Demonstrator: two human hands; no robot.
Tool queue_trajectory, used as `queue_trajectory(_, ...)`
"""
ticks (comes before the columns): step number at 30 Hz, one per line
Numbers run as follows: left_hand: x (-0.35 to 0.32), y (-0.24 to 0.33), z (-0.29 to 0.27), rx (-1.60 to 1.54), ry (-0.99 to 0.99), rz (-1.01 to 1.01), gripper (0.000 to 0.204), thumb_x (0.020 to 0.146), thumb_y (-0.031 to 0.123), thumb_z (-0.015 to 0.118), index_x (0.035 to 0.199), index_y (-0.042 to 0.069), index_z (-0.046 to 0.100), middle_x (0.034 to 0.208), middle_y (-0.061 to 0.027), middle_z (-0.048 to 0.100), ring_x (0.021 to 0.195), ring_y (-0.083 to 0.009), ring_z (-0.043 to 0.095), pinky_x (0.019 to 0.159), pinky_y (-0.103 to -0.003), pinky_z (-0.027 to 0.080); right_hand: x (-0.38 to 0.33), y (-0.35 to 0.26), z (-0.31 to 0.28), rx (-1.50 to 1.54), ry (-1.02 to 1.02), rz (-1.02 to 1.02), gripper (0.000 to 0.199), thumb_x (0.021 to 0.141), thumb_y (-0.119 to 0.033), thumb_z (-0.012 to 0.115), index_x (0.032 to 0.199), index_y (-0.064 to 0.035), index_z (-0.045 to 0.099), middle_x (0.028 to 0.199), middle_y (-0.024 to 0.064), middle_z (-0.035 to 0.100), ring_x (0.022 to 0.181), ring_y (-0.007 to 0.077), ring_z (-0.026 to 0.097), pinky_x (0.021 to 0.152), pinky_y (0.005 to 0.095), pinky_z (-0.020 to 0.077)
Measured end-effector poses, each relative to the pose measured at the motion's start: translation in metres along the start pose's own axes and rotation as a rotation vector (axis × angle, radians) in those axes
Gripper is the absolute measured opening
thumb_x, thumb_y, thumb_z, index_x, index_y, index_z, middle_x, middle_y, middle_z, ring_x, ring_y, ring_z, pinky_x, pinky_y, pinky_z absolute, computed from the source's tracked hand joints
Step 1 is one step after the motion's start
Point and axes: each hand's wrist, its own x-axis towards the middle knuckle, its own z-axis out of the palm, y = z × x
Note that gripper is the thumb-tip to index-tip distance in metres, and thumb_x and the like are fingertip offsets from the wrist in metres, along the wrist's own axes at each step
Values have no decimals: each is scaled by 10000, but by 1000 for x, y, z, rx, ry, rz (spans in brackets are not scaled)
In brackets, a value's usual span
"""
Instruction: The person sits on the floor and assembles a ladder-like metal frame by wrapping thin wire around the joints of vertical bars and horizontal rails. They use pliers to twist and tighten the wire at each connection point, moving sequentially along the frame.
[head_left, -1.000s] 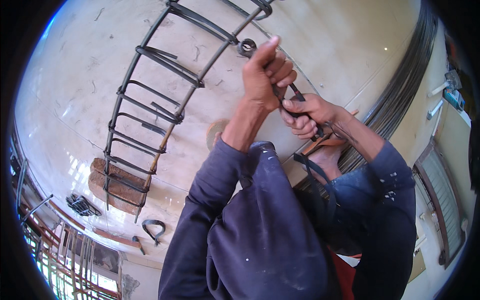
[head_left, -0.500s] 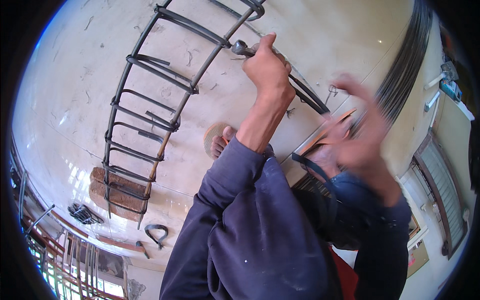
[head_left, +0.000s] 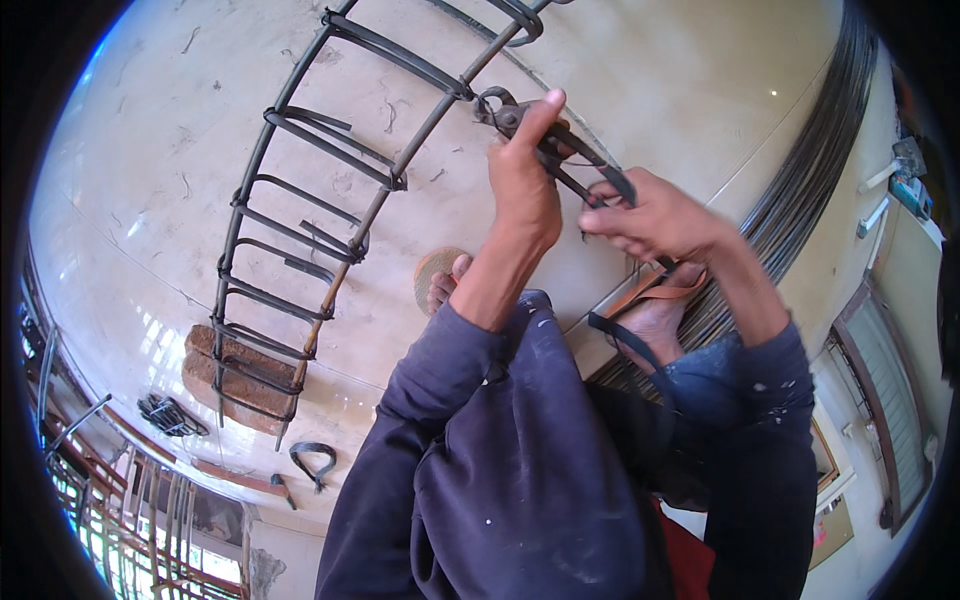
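Observation:
Metal pincers (head_left: pixel 508 118) are gripped in my left hand (head_left: pixel 525 190), whose thumb sticks up beside the pivot. Their jaws are close to a tied corner of the rebar cage (head_left: pixel 385 195), with thin wire at the jaws. The two black handles stand apart and slant toward my right hand (head_left: pixel 665 215). My right fingers are curled around the handle ends, and a short dark strand shows below the fingertips. Whether they also pinch wire is hard to see. The cage's long bars carry several dark stirrups, and its near left end lies over brown bricks (head_left: pixel 235 370).
At right runs a bundle of long thin rods (head_left: pixel 800 165), beside my sandalled foot (head_left: pixel 655 325). My other foot (head_left: pixel 445 285) is near the cage. A looped wire hank (head_left: pixel 313 462), a small tool (head_left: pixel 284 490) and a dark wire bundle (head_left: pixel 170 415) lie at lower left.
My right hand has come left from near the foot to the pincers' handles. The handles have spread apart, and the pincers' head has turned and shifted slightly down and right.

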Motion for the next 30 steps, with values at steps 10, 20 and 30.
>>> queue_trajectory(10, -1, 4, 19, -231, -194, -149, 473, 888, 250, 605, 561, 199, 267, 522, 61, 172, 457, -94, 168, 444, -274, 194, -8, 9, 8, -325, 404, -242, 344, 838, -227, 716, 1046, -2, 558, 755, 88, 594, 615, 182, 618, 516, 310, 478)
queue_trajectory(20, -7, 1, 28, -73, 24, -31, 169, 883, 220, 631, 823, 125, 506, 584, 52, 282, 501, -87, 278, 504, -267, 277, 4, 38, 40, -905, 941, -537, 371, 873, -99, 609, 1217, 6, 519, 849, 156, 576, 740, 389, 594, 679, 463, 489)
queue_trajectory(30, -4, 10, -4, -245, -415, -266, 366, 921, 315, 601, 649, 180, 396, 522, 77, 335, 419, -61, 323, 409, -229, 285, 22, 58, 27, 1116, -643, -31, 645, 983, -615, 261, 1070, -51, 561, 554, -4, 425, 365, 71, 361, 310, 219, 304)
